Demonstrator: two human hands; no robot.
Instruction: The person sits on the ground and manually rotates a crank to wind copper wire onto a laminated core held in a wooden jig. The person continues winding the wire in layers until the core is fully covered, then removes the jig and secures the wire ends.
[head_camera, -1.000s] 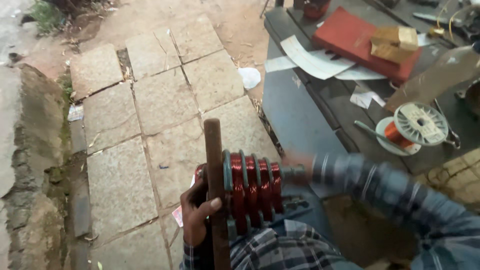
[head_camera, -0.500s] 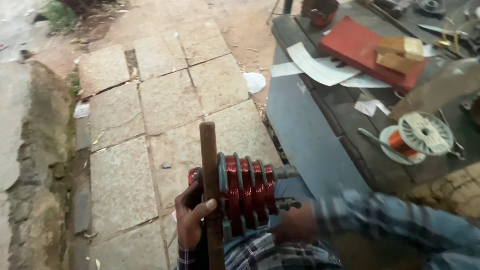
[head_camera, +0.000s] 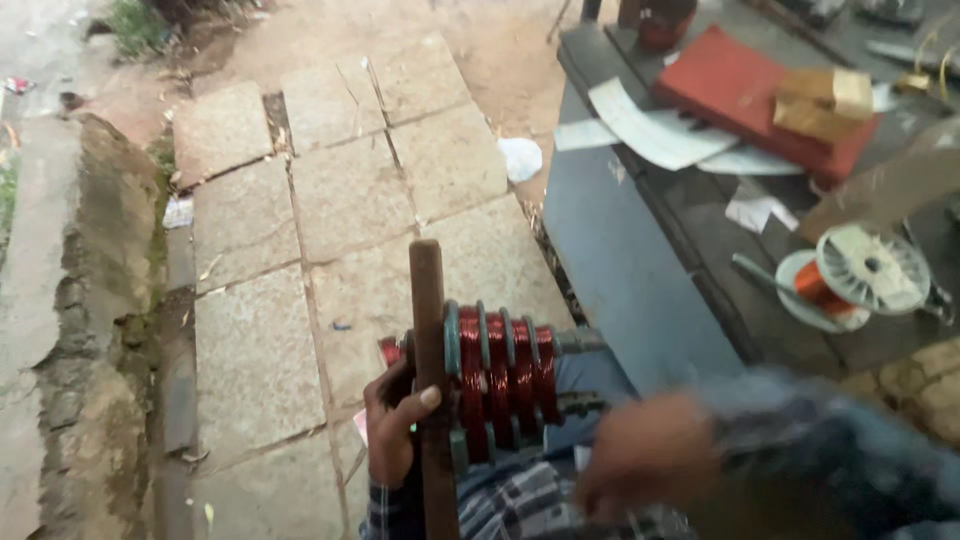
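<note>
Head view of a coil-winding rig held over a paved yard. The left hand (head_camera: 392, 425) is closed around a dark upright wooden post (head_camera: 428, 330), thumb across its front and fingers wrapped behind it. Just beyond that grip, on the side away from the palm, sits the winding former (head_camera: 500, 380): a row of grey discs with bands of red copper wire wound between them, carried on a horizontal shaft that touches the post. The right hand (head_camera: 640, 465) lies on the far side of the former from the left grip, near the shaft's free end; it is blurred, so whether it is closed on anything cannot be told, nor whether it touches the shaft. Above and beyond the right hand stands a grey workbench (head_camera: 620, 260) bearing a white spool of copper wire (head_camera: 850, 280), a red flat box (head_camera: 750, 90) with a small cardboard carton (head_camera: 825, 100) on it, and loose white papers (head_camera: 650, 130). Behind the left grip lie stone paving slabs (head_camera: 330, 200).
</note>
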